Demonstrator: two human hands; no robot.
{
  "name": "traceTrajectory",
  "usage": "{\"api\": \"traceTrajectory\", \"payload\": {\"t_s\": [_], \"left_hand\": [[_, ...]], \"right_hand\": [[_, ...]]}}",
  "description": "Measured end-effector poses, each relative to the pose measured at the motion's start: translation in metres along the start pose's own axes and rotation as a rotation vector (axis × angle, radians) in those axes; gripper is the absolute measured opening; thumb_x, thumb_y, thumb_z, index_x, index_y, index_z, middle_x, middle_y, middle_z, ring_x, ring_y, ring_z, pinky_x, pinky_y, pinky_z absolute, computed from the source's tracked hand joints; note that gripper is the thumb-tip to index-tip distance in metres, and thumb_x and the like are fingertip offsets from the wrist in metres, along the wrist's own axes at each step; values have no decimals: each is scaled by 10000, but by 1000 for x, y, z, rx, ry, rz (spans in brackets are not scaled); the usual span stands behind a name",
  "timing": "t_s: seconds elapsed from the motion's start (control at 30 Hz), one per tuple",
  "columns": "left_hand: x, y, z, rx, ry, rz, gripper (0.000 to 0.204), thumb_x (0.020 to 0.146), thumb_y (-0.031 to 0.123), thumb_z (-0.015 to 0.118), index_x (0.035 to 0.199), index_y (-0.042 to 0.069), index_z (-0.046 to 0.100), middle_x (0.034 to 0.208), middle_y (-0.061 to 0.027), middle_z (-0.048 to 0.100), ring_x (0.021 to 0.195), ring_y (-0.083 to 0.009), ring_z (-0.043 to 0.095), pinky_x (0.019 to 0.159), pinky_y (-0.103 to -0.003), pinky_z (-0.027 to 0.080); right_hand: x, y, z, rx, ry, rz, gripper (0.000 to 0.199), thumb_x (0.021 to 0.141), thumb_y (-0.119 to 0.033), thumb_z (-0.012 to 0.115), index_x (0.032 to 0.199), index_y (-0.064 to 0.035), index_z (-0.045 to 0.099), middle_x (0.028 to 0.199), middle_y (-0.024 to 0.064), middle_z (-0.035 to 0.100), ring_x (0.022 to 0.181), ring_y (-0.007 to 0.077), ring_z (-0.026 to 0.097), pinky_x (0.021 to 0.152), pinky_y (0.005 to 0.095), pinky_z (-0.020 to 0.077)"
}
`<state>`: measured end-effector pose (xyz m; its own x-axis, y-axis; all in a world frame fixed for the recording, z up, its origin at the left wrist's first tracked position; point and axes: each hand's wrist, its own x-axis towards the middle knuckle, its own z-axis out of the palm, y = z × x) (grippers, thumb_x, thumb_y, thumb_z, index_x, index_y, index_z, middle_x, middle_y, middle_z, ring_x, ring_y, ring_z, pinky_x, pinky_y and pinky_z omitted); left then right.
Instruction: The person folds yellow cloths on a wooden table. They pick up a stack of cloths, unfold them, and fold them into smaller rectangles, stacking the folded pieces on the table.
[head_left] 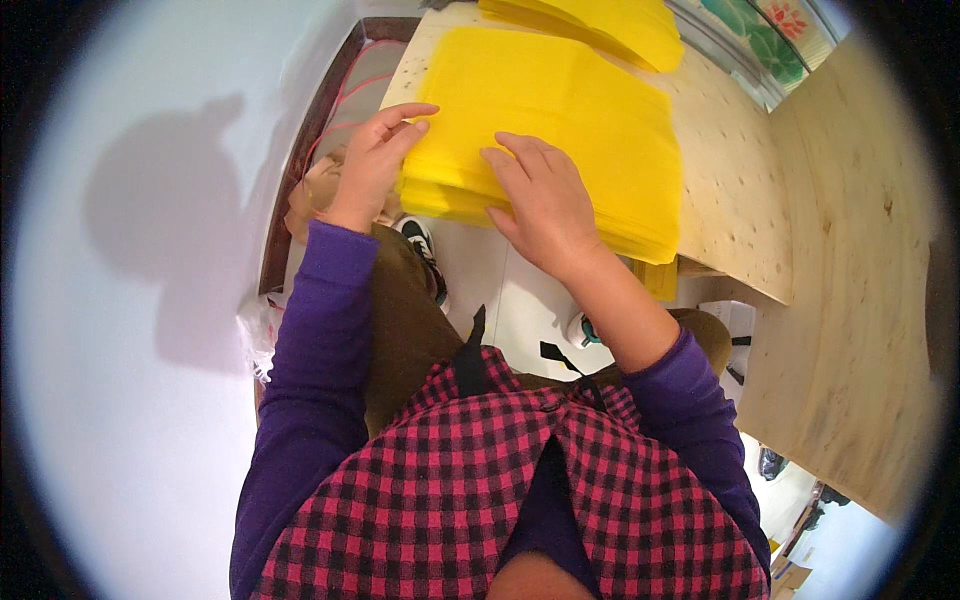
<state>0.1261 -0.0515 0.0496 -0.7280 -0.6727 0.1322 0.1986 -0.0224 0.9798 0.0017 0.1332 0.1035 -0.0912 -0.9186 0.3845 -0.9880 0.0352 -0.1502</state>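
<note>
A thick stack of yellow cloth-like sheets (570, 110) lies in front of me, its near edge overhanging the table. At the stack's left edge is my left hand (375, 155), index finger stretched over the top sheet and thumb a little below it, with a gap between them. My right hand (547, 195) rests on the near part of the stack, fingers spread and thumb by the front edge. Neither hand visibly grips a sheet. The lower layers of the stack sag slightly at the front left.
A second yellow pile (610, 25) lies farther back on the plywood table (730, 170). An upright plywood panel (850, 290) borders the right side. At left stands a white wall (130, 420), with a brown paper-like bundle (318, 190) near my left wrist. More yellow material (656, 281) shows below the tabletop.
</note>
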Motion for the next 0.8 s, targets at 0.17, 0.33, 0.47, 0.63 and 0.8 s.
{"api": "traceTrajectory", "payload": {"t_s": [0.17,0.33,0.47,0.63,0.8], "left_hand": [[2,0,-1,-11,-53,23,235,922,100,564,1127,12,639,900,-43,646,802,-81,587,726,-208,476],[2,2,-3,42,-61,7,255,940,100,503,1125,-22,630,996,-62,649,895,-109,603,815,-234,485],[0,2,-1,-21,-45,-35,253,947,112,501,1124,-11,633,1030,-58,638,929,-108,593,825,-232,480],[0,1,-2,-38,-61,-34,251,954,127,502,1126,1,635,1047,-49,631,952,-106,583,849,-229,467],[2,0,-3,-4,-29,-16,262,964,154,499,1127,4,639,1020,-32,633,927,-93,574,851,-226,452]], "right_hand": [[4,-4,5,-67,-45,-32,609,656,-153,760,1212,-72,527,1268,138,518,1161,338,489,992,431,396],[8,-4,7,-33,-68,-10,610,657,-153,762,1214,-71,525,1234,131,543,1141,329,507,984,419,403],[11,-2,8,-40,-64,-18,595,661,-147,757,1205,-61,532,1212,130,560,1129,323,516,985,419,402],[12,-3,11,-81,-75,-31,558,678,-139,731,1196,-54,542,1200,130,569,1129,317,519,985,417,401],[16,-3,15,-155,-97,-46,511,701,-144,703,1179,-59,546,1185,117,579,1101,309,535,965,414,411]]}}
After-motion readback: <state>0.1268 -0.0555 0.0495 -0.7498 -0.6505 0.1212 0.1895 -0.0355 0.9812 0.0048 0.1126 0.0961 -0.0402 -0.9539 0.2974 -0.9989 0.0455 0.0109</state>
